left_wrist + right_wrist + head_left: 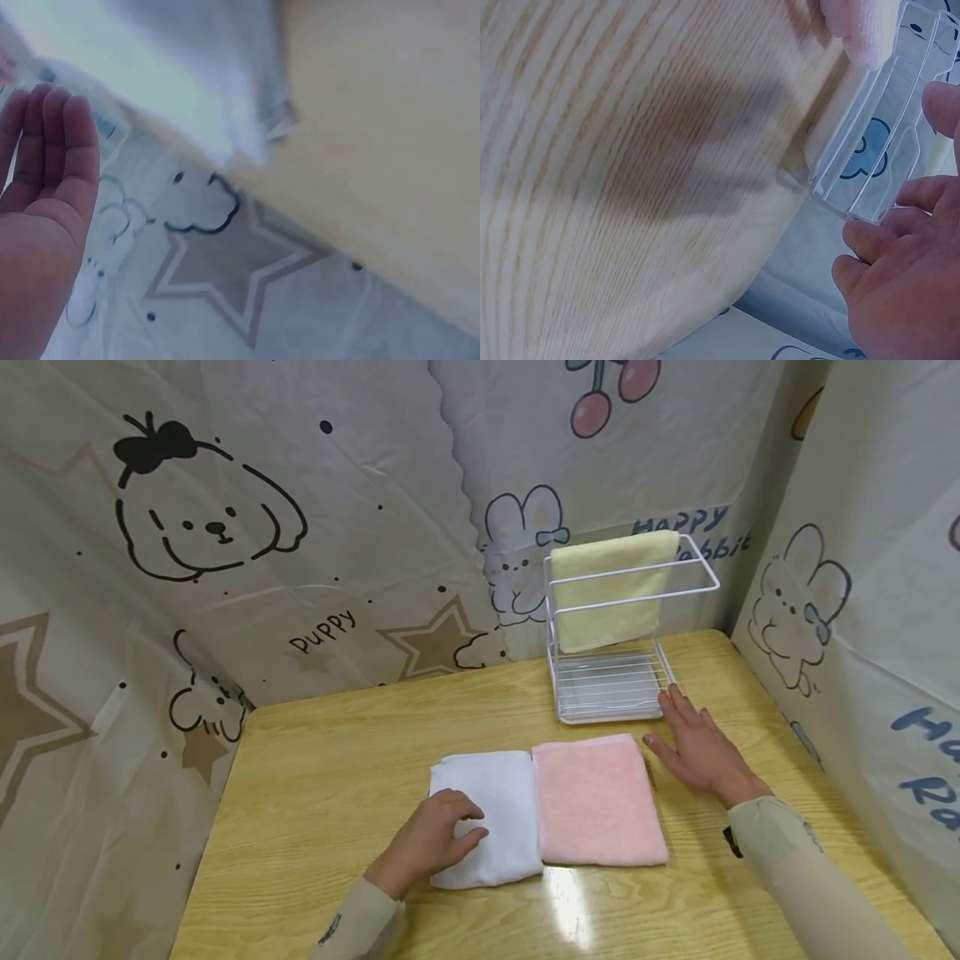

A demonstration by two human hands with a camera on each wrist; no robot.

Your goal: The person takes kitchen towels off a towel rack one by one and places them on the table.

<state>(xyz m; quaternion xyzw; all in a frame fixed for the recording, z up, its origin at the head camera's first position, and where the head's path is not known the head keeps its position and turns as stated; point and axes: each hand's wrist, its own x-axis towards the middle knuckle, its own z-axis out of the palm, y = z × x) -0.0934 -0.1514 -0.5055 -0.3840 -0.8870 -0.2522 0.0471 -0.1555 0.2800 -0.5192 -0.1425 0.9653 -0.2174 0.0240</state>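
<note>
A folded white towel (495, 827) lies flat on the table beside a folded pink towel (600, 802). Over the left part of the white one is my left hand (433, 837), fingers loosely bent and holding nothing; its palm and straighter fingers appear in the left wrist view. My right hand (701, 747) reaches to the front right corner of a white wire rack (607, 697), its fingers extended. Whether the fingertips touch the rack's frame I cannot tell. A pale yellow towel (615, 593) hangs from the rack's upper bars.
The wooden table (322, 793) meets patterned cloth walls (360, 527) at the back and sides. Behind the towels stands the rack, with a tray in its base and upper bars jutting to the right. The right wall (862, 627) rises close to my right arm.
</note>
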